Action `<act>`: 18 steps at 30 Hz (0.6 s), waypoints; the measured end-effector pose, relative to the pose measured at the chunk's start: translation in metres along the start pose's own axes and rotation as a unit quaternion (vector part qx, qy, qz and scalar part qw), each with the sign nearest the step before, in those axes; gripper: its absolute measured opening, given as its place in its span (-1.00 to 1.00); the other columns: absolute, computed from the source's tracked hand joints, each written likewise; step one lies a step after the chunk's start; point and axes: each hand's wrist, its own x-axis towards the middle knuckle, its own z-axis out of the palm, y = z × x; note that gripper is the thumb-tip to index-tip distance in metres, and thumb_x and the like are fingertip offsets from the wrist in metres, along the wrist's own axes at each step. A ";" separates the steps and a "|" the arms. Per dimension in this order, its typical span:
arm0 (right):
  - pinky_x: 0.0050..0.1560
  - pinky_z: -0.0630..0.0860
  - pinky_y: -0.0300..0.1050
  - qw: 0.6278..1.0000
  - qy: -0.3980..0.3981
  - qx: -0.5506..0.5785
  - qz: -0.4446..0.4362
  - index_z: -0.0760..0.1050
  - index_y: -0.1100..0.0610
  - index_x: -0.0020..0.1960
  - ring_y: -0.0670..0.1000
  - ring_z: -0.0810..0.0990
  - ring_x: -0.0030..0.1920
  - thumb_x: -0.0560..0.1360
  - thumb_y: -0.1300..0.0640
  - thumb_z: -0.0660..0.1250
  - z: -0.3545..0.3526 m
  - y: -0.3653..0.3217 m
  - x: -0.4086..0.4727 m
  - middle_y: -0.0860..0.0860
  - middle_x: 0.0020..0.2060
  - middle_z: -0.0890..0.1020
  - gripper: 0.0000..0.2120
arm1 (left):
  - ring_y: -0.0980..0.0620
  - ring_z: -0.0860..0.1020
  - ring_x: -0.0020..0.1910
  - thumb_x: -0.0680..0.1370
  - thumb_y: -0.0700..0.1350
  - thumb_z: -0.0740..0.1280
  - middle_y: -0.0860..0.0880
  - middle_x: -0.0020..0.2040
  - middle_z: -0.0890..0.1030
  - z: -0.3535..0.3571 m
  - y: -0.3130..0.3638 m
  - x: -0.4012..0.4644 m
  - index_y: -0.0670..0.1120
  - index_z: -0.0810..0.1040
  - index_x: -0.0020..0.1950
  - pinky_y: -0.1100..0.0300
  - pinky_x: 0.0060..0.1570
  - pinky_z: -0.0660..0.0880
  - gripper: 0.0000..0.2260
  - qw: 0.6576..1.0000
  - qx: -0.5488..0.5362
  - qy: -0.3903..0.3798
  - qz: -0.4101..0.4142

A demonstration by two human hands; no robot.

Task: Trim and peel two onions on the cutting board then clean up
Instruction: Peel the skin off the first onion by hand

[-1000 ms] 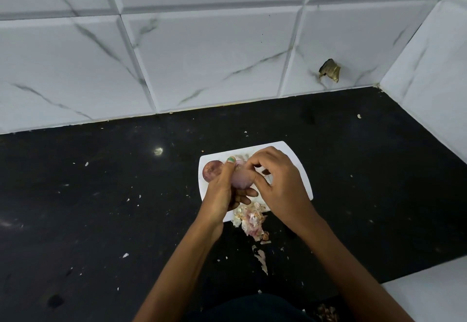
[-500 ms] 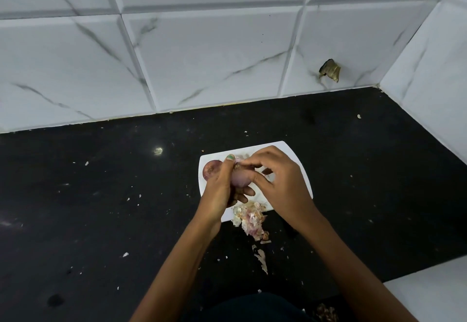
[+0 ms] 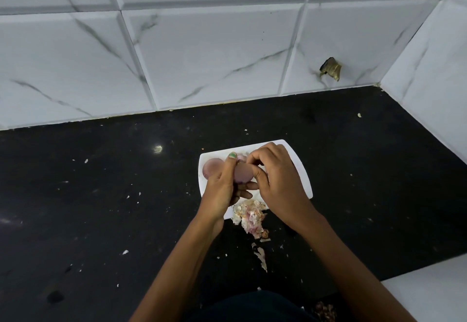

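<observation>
A small white cutting board (image 3: 300,170) lies on the black counter. My left hand (image 3: 222,190) grips a pale purple peeled onion (image 3: 242,174) just above the board, thumb up along its side. My right hand (image 3: 278,180) is at the onion's top right, its thumb and fingertips pinching at the skin there. A second onion (image 3: 211,168), round and reddish, rests on the board's left end, partly behind my left thumb. A heap of papery peels (image 3: 250,214) lies at the board's near edge.
The black counter (image 3: 101,208) is speckled with small peel bits, and a loose strip of peel (image 3: 260,254) lies nearer to me. White marbled tile walls rise behind and to the right. A brown scrap (image 3: 330,67) sticks to the back wall.
My right fingers have shifted slightly along the top of the held onion. Both hands and the onion stay in nearly the same place.
</observation>
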 end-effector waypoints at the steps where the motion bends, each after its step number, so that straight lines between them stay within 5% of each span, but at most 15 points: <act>1: -0.16 0.39 -0.28 1.000 -0.008 0.004 0.001 0.48 0.13 -0.07 -0.14 0.35 -0.06 0.51 -0.01 0.08 -0.001 0.000 0.000 -0.09 -0.11 0.46 -0.72 | 0.10 0.55 -0.42 0.64 0.17 0.08 -0.07 -0.31 0.68 0.000 0.000 0.000 -0.12 0.59 -0.03 0.25 -0.35 0.32 -0.56 1.000 -0.002 -0.001 -0.004; 7: -0.11 0.39 -0.45 0.991 -0.017 0.124 0.040 0.53 0.19 0.00 -0.14 0.51 -0.08 0.53 0.14 0.26 -0.014 -0.001 0.001 0.00 -0.11 0.58 -0.86 | 0.13 0.54 -0.41 0.63 0.22 0.04 -0.05 -0.30 0.68 -0.004 -0.002 0.001 -0.15 0.59 0.05 0.24 -0.30 0.33 -0.49 0.999 -0.019 -0.004 -0.031; 14: -0.22 0.49 -0.27 0.996 0.023 0.089 -0.013 0.63 0.16 -0.04 -0.14 0.53 -0.14 0.44 0.17 0.33 -0.014 0.001 0.003 -0.10 -0.15 0.54 -0.85 | 0.10 0.52 -0.41 0.64 0.19 0.05 -0.08 -0.29 0.68 -0.002 -0.001 0.001 -0.14 0.59 0.01 0.24 -0.31 0.32 -0.52 1.000 0.007 -0.007 -0.010; 18: -0.21 0.39 -0.41 0.998 0.033 0.015 -0.044 0.55 0.17 -0.11 -0.20 0.42 -0.17 0.48 0.09 0.17 -0.012 -0.002 0.004 -0.04 -0.18 0.55 -0.77 | 0.09 0.55 -0.42 0.65 0.17 0.05 -0.08 -0.28 0.69 -0.001 -0.001 0.000 -0.11 0.56 0.02 0.23 -0.33 0.32 -0.57 1.000 0.006 -0.006 -0.002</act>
